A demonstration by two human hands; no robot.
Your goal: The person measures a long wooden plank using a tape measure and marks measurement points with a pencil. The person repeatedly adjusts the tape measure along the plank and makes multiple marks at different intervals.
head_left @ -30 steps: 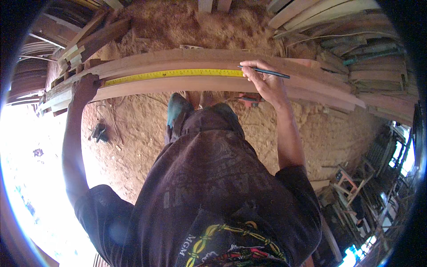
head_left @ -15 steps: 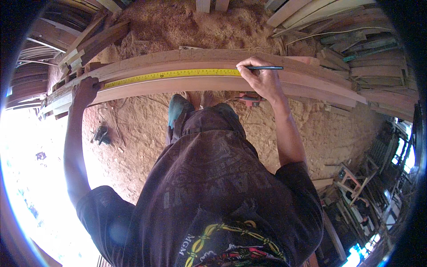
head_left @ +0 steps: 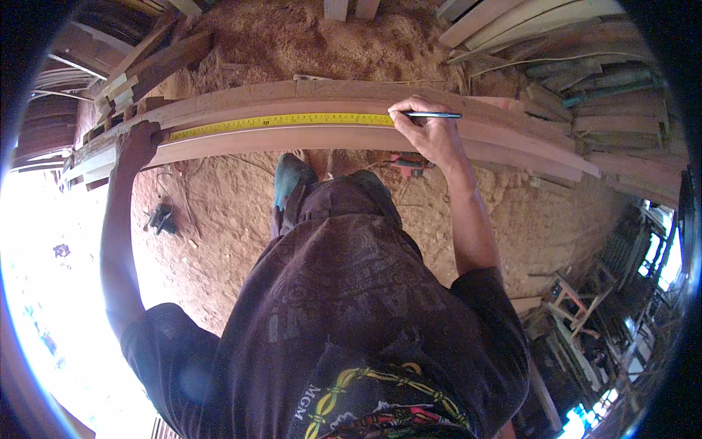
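"What's changing?"
"I'm seeing the right hand (head_left: 428,132) pinching its pen (head_left: 434,114) more level than a second ago, tip hiding: contact's staying unconfirmed."
"Left hand (head_left: 137,146)?"
"Resting near the timber's (head_left: 314,138) left end, fingers I can't tell. The tape measure (head_left: 292,120) is running lengthwise rightward from there."

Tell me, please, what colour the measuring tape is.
Yellow with dark markings; the measuring tape shows best in the head view.

Span above yellow tape (head_left: 314,118) free between left hand (head_left: 137,145) and right hand (head_left: 430,134); pen (head_left: 440,115) juts right; lumber stack (head_left: 164,62) crowds beyond left hand.
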